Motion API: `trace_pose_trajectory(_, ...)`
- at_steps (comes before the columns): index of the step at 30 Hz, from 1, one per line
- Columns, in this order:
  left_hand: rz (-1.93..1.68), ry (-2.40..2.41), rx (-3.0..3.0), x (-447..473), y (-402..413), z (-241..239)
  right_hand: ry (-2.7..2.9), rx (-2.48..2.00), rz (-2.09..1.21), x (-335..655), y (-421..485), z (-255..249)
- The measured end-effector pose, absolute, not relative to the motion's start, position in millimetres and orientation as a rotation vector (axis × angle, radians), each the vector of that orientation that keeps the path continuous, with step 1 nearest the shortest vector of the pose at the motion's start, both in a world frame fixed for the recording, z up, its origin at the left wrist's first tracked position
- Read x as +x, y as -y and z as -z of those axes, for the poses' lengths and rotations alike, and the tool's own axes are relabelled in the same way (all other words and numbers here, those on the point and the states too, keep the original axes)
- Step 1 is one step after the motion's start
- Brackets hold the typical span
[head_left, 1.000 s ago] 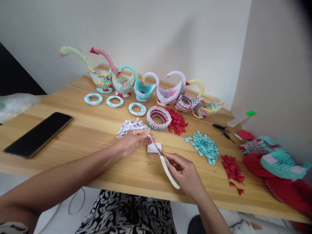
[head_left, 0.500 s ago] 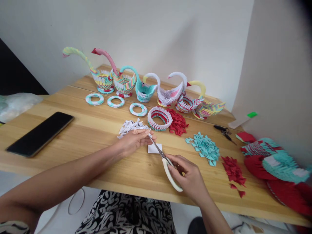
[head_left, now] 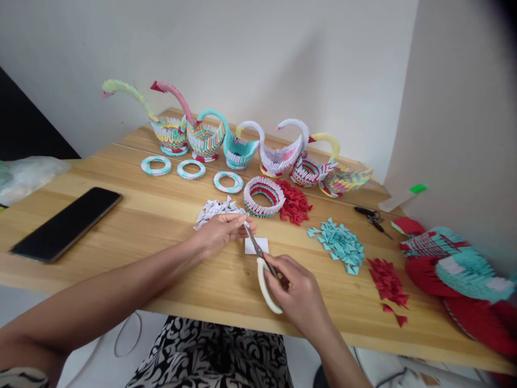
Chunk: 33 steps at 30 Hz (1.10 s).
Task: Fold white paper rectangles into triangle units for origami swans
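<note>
My right hand point(head_left: 297, 285) grips the white-handled scissors point(head_left: 267, 291), whose blades point up and left toward my other hand. In a pinch, my left hand point(head_left: 226, 233) holds a small white paper piece point(head_left: 246, 223) at the scissor tips; its exact shape is too small to tell. Below the blades lies a flat white paper slip point(head_left: 256, 246), partly covered by them. A pile of folded white paper pieces point(head_left: 216, 209) is just behind my left hand. Beyond the fingers stands a round ring of white, red and teal folded pieces point(head_left: 264, 197).
Several folded-paper swans point(head_left: 241, 151) line the back of the wooden table point(head_left: 169, 280). Three teal-and-white rings point(head_left: 191, 169) sit before them. Red pieces point(head_left: 294, 202), teal pieces point(head_left: 339, 245) and finished paper parts point(head_left: 456, 264) lie rightward. A phone point(head_left: 67, 223) is at left.
My right hand and the scissors have shifted left, and the scissors stand at a steeper angle. My left hand stays almost in place, still pinching the small white paper piece.
</note>
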<state>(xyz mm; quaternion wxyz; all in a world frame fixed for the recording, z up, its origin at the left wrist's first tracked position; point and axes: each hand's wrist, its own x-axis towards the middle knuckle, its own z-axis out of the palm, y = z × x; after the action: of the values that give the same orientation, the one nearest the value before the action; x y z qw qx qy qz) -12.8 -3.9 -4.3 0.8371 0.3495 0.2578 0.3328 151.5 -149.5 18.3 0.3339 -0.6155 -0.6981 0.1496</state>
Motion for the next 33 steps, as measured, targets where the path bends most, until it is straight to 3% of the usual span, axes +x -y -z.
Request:
trace_pose_trajectory(5,-0.735,-0.576,0.72,-15.2,-0.6,-1.9,1.859,-1.636,-0.454,181.2,162.4,-22.7)
trace_pose_trajectory(11,-0.717,-0.608,0.698,-15.3,-1.3,-5.8,1.79,-1.89,0.136,251.8,176.2,-3.1)
trace_pose_trajectory(17,-0.937,-0.636,0.758,-30.2,-22.0,-23.6,1.822,-1.992,0.282,285.4,179.0,23.2)
trace_pose_trajectory(23,-1.076,-0.709,0.963,-33.8,-32.7,-17.7,1.77,-1.921,0.463,272.4,175.7,8.4)
trace_pose_trajectory(33,-0.772,-0.607,1.308,-29.0,-0.3,-33.5,1.866,-1.526,0.023,179.6,134.1,-23.2)
